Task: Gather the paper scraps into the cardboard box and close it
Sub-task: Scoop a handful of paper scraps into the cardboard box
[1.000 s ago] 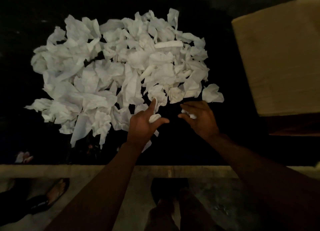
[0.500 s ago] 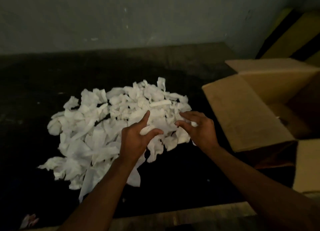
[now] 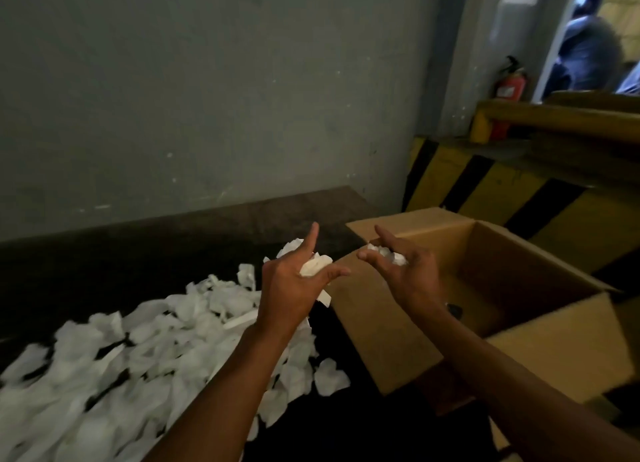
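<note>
Carrying is the step in hand: both hands are raised between the pile and the box, each with a small catch of paper. The left hand (image 3: 287,285) pinches a crumpled white scrap (image 3: 313,264) between thumb and curled fingers (image 3: 341,273), its index finger pointing straight up. The right hand (image 3: 405,271) is nearer the box, over its left flap (image 3: 374,316), and its loosely curled fingers grip a little wad of scraps (image 3: 386,252).

The cardboard box (image 3: 526,264) stands on the right end of the dark tabletop (image 3: 173,247), open at the top, with its flaps folded outward. No paper shows on the part of its floor that I can see. The main pile of paper scraps (image 3: 138,357) lies on the tabletop to the left of the box, so by my reckoning the task is only beginning.

The next move probably calls for bringing both hands over the opening and loosening the fingers so that the paper drops inside. Light scraps may cling or drift past the rim.

Counted: two hands, one box with at least three flaps in view, one pile with too many scraps to count, and one stray scrap (image 3: 330,375) beside the box. Behind are a grey wall (image 3: 207,80), one red fire extinguisher (image 3: 510,87) and a yellow-and-black striped barrier (image 3: 485,184).
</note>
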